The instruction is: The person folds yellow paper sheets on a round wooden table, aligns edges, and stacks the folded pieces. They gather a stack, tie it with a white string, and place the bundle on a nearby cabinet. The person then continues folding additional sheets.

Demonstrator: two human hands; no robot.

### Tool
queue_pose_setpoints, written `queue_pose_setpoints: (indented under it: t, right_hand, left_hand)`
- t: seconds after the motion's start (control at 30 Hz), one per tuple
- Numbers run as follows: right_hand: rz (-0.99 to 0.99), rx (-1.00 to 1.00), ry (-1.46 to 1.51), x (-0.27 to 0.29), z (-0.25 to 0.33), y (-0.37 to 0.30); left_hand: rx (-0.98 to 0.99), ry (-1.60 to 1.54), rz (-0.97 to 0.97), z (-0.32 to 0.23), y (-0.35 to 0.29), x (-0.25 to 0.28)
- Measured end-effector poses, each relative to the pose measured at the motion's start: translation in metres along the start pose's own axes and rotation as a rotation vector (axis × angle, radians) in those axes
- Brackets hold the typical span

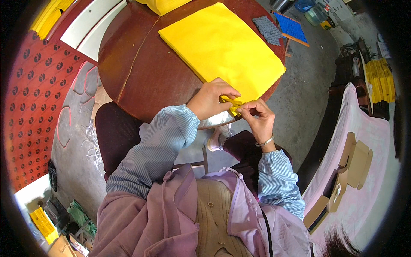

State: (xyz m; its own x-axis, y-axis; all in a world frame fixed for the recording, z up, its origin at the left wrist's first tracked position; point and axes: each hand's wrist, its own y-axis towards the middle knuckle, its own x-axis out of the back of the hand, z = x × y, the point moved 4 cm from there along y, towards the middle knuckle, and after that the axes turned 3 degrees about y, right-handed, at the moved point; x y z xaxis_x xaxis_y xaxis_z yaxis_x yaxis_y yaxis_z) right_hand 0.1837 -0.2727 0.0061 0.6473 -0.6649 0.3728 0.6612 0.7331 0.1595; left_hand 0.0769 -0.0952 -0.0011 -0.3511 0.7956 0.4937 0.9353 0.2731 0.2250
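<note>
A flat stack of yellow sheets point(224, 45), paper or thin cloth, lies on the round dark-red table point(128, 68). At its near corner my left hand point(212, 97) pinches a small folded yellow piece point(233, 104), thumb and fingers closed on it. From the other side, my right hand point(258, 118) grips the same piece between thumb and forefinger. Both hands are close together over the table's near edge. Whether the folded piece is part of the top sheet or separate, I cannot tell.
More yellow material point(162, 5) sits at the table's far edge. A grey textured pad point(267, 30) lies at its right rim, near a blue-topped stool point(292, 28). Open cardboard boxes point(358, 165) rest on a pink-covered seat point(372, 128) at right. A patterned red surface point(36, 98) stands left.
</note>
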Motion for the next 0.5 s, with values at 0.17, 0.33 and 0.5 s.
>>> queue_pose_setpoints:
  t: [0.17, 0.33, 0.5]
  right_hand:
    - [-0.015, 0.041, 0.004, 0.000, 0.006, -0.002]
    - [0.056, 0.170, -0.138, 0.002, 0.018, -0.002]
    - [0.050, 0.070, -0.071, 0.002, 0.012, -0.002]
  left_hand:
    - [0.026, 0.058, -0.067, -0.001, 0.001, -0.003]
    - [0.054, 0.038, -0.068, 0.002, 0.003, -0.003]
    - [0.084, -0.004, -0.037, 0.006, 0.004, -0.002]
